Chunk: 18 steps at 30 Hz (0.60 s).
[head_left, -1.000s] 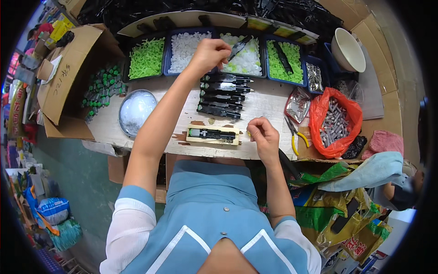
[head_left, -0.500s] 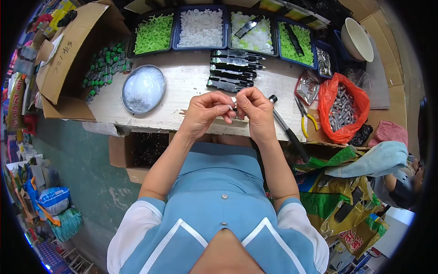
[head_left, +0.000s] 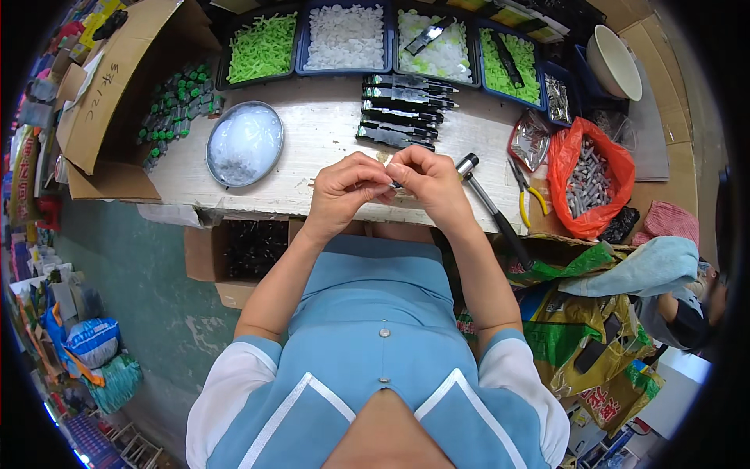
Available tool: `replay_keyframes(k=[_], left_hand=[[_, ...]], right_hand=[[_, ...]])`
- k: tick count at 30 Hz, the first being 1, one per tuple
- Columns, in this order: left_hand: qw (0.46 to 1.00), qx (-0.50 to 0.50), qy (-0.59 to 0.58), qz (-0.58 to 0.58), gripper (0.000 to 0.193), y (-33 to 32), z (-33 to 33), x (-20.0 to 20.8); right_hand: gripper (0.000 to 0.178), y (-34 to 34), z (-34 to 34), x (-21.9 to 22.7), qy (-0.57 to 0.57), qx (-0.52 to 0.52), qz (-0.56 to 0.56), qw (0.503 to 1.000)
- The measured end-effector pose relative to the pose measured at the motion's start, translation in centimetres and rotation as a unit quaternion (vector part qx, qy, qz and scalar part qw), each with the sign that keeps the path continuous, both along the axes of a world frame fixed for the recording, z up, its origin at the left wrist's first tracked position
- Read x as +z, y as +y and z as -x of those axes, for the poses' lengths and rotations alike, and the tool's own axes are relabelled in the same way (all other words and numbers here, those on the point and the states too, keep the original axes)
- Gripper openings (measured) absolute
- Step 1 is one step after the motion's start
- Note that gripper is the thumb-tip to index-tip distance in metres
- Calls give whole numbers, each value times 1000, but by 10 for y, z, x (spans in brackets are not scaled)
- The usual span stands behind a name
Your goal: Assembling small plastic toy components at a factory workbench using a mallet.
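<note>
My left hand (head_left: 348, 191) and my right hand (head_left: 431, 184) meet above the table's near edge, fingertips pinched together. Between them is something small, mostly covered by the fingers; I cannot make out its kind. Just beyond the hands lies a row of slim black pieces (head_left: 398, 109) with pointed metal ends, side by side. To the right of my right hand, a hammer (head_left: 490, 205) with a silver head and black grip rests across the table edge. A round dish (head_left: 279, 160) holding a whitish, glossy mass stands to the left.
Trays of bright green (head_left: 262, 48), white (head_left: 346, 39) and mixed small plastic parts (head_left: 461, 62) line the back. Yellow-handled pliers (head_left: 537, 202) and a red bag (head_left: 561, 176) of small metallic cylinders lie right. Green-capped pieces (head_left: 176, 109) sit by a cardboard box (head_left: 101, 102) at left.
My right hand has turned so its back shows more, and its fingers have closed in toward the left. The small whitish bit seen between my fingertips earlier is now mostly hidden.
</note>
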State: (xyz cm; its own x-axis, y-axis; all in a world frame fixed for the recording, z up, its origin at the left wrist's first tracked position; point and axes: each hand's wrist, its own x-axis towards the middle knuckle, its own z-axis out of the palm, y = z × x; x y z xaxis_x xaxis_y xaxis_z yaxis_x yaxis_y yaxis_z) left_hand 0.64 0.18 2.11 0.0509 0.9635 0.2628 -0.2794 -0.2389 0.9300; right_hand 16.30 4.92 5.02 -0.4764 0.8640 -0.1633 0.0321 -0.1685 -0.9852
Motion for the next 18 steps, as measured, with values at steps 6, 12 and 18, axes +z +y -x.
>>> replay_keyframes(k=[6,12,18], left_hand=[[998,49,46,9,9,-2,3,-3],[988,104,107,-32,8,-4,4,-11],[935,145,307,-103,18,2,14,-8]], right_hand=[[8,-11,7,-8,-89,-52,-268,958],[7,-21,3,-10,-99,-51,-326,939],[9,-12,-6,-27,-185,-41,-460,867]])
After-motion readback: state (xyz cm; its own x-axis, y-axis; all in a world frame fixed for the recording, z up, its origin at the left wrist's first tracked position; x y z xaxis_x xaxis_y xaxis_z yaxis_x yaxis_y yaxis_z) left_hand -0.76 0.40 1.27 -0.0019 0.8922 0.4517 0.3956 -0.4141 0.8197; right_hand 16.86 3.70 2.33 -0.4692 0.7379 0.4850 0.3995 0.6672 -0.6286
